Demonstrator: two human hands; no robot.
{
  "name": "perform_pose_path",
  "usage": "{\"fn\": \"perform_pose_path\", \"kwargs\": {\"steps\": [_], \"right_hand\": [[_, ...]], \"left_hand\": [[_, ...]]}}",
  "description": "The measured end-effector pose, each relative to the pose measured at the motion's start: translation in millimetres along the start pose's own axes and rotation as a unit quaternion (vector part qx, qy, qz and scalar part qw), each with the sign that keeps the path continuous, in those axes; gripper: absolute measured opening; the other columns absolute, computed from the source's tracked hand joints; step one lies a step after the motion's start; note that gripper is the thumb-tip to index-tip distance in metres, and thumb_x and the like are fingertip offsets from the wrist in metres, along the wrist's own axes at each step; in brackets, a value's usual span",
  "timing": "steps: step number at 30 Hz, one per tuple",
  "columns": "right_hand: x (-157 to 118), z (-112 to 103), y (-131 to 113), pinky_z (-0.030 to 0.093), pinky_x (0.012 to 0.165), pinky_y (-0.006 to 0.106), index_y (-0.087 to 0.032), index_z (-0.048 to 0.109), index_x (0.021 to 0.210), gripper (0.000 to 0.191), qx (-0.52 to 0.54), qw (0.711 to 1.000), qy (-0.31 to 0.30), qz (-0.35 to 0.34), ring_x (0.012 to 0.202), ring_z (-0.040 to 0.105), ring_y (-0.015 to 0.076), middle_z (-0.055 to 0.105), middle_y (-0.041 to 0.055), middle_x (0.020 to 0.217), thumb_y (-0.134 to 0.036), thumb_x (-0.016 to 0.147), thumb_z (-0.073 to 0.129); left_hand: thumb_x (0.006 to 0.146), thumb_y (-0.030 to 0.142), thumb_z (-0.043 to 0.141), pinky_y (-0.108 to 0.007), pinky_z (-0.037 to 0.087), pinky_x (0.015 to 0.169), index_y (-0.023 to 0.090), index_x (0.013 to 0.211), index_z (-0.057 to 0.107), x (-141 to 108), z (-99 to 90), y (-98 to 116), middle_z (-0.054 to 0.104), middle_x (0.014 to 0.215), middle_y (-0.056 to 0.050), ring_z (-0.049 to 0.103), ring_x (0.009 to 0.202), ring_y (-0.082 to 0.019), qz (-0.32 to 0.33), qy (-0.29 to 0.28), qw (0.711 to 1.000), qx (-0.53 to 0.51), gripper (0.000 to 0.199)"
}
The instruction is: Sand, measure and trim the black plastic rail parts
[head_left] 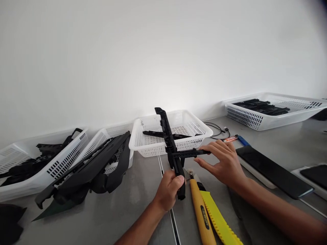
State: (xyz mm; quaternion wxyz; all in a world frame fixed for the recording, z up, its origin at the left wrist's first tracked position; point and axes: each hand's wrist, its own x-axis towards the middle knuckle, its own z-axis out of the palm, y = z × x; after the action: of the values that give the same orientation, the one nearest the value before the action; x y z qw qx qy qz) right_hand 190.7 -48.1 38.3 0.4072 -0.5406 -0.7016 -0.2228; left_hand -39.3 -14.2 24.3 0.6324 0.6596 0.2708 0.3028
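Note:
My left hand [166,192] is wrapped round the lower end of a long black plastic trim piece [167,134], which stands up at a slant. With fingertips and thumb, my right hand [222,163] pinches the right end of a shorter black plastic strip [189,153]. That strip lies crosswise against the long piece, and its left end meets it just above my left hand. Whether the two are joined cannot be made out. Behind them is a white basket [146,151] with another black plastic piece [153,134] in it.
Below my hands lie a yellow-handled tool [200,211] and a yellow serrated-edged object [222,219]. At left, two white baskets [58,166] [95,144] hold black parts. A black-topped device [273,172], a cable [217,127] and another basket [245,119] are at right.

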Motion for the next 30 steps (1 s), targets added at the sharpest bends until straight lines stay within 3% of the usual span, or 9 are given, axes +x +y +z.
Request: {"fn": "perform_pose_path", "kwargs": {"steps": [6, 13, 18, 22, 30], "right_hand": [[0.8, -3.4, 3.3, 0.035, 0.085, 0.038, -0.024, 0.066, 0.100, 0.024, -0.042, 0.999, 0.029, -0.016, 0.085, 0.062, 0.0233, 0.072, 0.0019, 0.088, -0.045, 0.093, 0.075], [4.8, -9.7, 0.5, 0.033, 0.079, 0.037, -0.023, 0.060, 0.091, 0.021, -0.040, 0.997, 0.062, -0.027, 0.072, 0.057, 0.0201, 0.063, -0.0006, 0.072, -0.039, 0.091, 0.074], [2.7, -8.1, -2.3, 0.033, 0.079, 0.037, -0.024, 0.064, 0.095, 0.014, -0.026, 0.999, 0.041, -0.024, 0.072, 0.058, 0.0193, 0.063, -0.0017, 0.071, -0.036, 0.092, 0.071], [-0.7, -5.5, 0.2, 0.034, 0.082, 0.037, -0.024, 0.063, 0.108, 0.021, -0.026, 0.999, 0.037, -0.030, 0.075, 0.060, 0.0199, 0.065, -0.0014, 0.076, -0.036, 0.093, 0.072], [0.1, -7.9, 8.2, 0.034, 0.080, 0.036, -0.027, 0.064, 0.119, 0.019, -0.051, 0.996, -0.008, -0.078, 0.081, 0.061, 0.0206, 0.071, 0.0017, 0.088, -0.030, 0.101, 0.067]], "left_hand": [[0.090, 0.065, 0.048, -0.033, 0.015, 0.055, 0.024, 0.058, 0.031, -1.0, 1.5, -3.0, 0.028, 0.055, 0.003, 0.023, 0.054, -0.012, 0.035, -0.036, 0.996, 0.072, 0.055], [0.093, 0.056, 0.045, -0.034, 0.015, 0.058, 0.024, 0.057, 0.026, -2.2, 2.0, -1.4, 0.026, 0.055, 0.003, 0.022, 0.055, -0.013, 0.059, -0.039, 0.992, 0.106, 0.052], [0.095, 0.051, 0.043, -0.034, 0.018, 0.059, 0.023, 0.061, 0.029, -2.3, 2.8, 2.4, 0.028, 0.058, 0.002, 0.027, 0.056, -0.014, 0.077, -0.051, 0.990, 0.111, 0.046], [0.094, 0.052, 0.044, -0.034, 0.018, 0.059, 0.023, 0.061, 0.029, -2.4, 2.5, 2.2, 0.027, 0.058, 0.002, 0.026, 0.055, -0.014, 0.084, -0.051, 0.989, 0.113, 0.046], [0.093, 0.065, 0.042, -0.034, 0.015, 0.057, 0.024, 0.055, 0.030, -2.4, 2.7, -3.6, 0.029, 0.052, 0.002, 0.022, 0.054, -0.013, 0.069, -0.028, 0.994, 0.075, 0.057]]}}
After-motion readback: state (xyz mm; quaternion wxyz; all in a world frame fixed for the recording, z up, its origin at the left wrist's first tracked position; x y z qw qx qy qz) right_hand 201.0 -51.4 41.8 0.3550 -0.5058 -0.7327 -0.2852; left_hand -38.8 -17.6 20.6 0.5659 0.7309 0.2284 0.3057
